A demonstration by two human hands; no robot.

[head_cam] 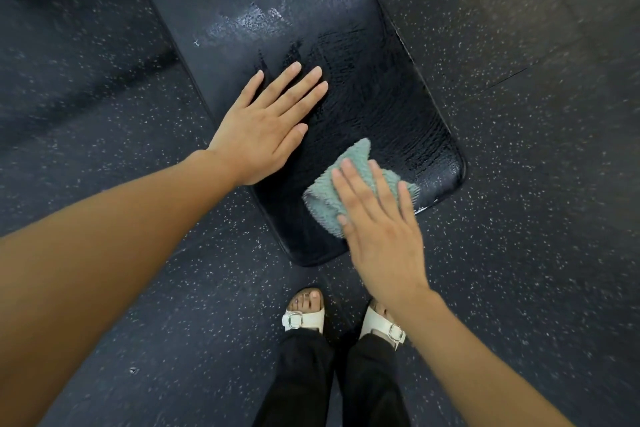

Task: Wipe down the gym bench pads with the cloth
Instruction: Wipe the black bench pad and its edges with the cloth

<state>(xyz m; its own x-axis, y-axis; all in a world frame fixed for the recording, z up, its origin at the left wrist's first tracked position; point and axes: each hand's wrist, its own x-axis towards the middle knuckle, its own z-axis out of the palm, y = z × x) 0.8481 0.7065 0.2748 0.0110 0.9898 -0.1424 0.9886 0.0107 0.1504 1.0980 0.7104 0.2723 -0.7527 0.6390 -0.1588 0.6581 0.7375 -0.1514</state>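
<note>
dim light, pad glare, blurred edges.

Dark speckled rubber floor | white buckled sandals standing on it, bottom centre | black trouser legs reaching the sandals

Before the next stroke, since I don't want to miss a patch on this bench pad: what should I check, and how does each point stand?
1. Cloth under the wiping hand: ok, the right hand presses flat on the cloth.
2. Cloth on the bench pad: ok, near its close end.
3. Bracing hand: ok, the left hand rests flat on the pad, apart from the cloth.
4. Near end wetted: ok, streaks glisten there.
5. Far end wiped: cannot tell, it is blurred and duller.
</note>
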